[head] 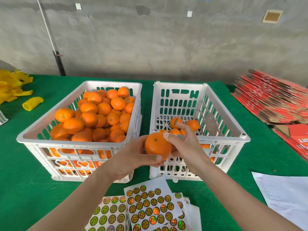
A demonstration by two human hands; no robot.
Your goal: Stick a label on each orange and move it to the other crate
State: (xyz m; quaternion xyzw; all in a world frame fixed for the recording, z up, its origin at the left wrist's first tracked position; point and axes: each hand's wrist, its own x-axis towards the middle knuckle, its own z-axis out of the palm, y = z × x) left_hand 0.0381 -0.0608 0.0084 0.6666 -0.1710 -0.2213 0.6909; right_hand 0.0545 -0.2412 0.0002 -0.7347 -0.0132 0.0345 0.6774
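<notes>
Green worktop point(25, 180) is carrying two white crates point(221, 114); left hand point(133, 157) and right hand point(185, 144) fingers point(155, 158) are grasping one orange point(157, 145) above holographic label sheets point(150, 205), print unreadable.

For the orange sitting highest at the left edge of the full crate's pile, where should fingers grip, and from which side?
Probably from above, pinching across its middle: the orange lies atop the pile with its upper half exposed, while neighbouring oranges and the crate wall crowd its lower sides.

Left grip point(133, 157) and right grip point(186, 145) are bare, forearms point(80, 195) too.
</notes>
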